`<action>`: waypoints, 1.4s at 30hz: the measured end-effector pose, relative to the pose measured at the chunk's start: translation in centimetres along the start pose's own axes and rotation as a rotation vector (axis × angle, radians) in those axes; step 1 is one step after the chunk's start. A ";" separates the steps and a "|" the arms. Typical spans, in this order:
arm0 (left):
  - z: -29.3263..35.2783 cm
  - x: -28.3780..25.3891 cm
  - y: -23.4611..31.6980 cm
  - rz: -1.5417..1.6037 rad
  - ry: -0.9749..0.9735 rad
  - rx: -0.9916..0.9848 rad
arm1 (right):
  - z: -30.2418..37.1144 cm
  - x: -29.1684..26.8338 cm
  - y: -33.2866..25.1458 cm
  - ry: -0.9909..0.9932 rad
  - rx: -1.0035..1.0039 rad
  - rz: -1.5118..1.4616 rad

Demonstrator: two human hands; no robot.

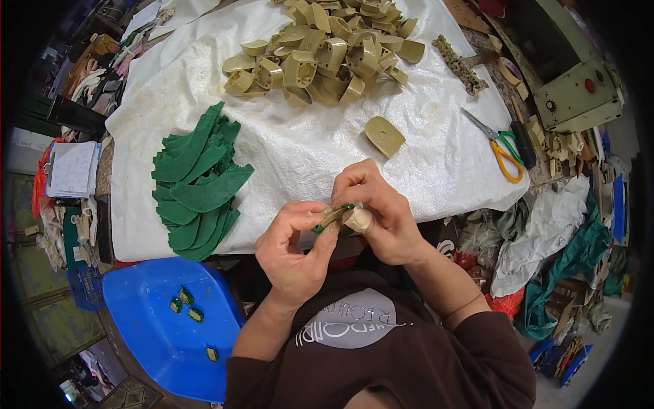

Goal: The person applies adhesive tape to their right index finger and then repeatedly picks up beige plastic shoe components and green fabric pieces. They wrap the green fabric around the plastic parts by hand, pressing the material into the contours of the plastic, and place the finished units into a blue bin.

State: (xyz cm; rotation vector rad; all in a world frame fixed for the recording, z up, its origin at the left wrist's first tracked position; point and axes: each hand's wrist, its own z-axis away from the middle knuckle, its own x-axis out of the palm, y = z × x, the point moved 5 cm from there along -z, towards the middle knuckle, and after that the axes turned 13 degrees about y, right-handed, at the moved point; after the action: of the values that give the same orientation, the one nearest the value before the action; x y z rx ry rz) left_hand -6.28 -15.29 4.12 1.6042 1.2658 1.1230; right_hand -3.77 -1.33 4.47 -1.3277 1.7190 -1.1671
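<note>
Close in front of my chest, both hands grip a small tan shoe heel [332, 219] with green material along its edges. My left hand [298, 249] pinches it from the left between thumb and fingers. From the right, my right hand [381, 215] presses on it, a beige wrap around its thumb. The fingers hide much of the heel. Left of the hands lies a stack of curved green pieces [197, 187] on the white sheet [293, 150]. A single tan heel [385, 136] rests just beyond my right hand, and a large pile of tan heels [327, 54] is farther back.
At lower left, a blue basin [160, 327] contains several small green-edged heels [195, 315]. Orange-and-green-handled scissors [503, 153] lie on the right side of the table, near a crusted strip [460, 66]. A green machine box [579, 99] stands at far right.
</note>
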 end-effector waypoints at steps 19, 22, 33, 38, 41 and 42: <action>0.2 0.4 2.8 -0.417 -0.194 0.637 | -0.6 -2.1 0.6 -0.165 0.403 -0.190; -0.1 0.1 2.3 -0.299 -0.182 0.607 | -1.0 -2.8 -0.4 -0.145 0.071 0.030; 1.3 1.7 -1.5 0.250 -0.271 -0.564 | 0.5 -0.5 -0.8 -0.033 -0.168 0.036; 1.8 2.2 -1.0 0.310 -0.251 -0.443 | 1.1 -0.2 0.8 0.055 0.284 -0.252; 1.7 2.7 -1.0 0.238 -0.275 -0.336 | 0.3 0.5 1.7 -0.045 0.491 -0.449; 1.6 3.1 -1.0 0.172 -0.210 -0.250 | 0.3 0.8 2.0 -0.087 0.482 -0.444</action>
State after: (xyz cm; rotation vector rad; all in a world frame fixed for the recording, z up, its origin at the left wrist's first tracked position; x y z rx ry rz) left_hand -4.65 -12.20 3.24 1.6139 0.8297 1.1339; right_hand -4.49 -2.00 2.53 -1.4519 1.0073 -1.6164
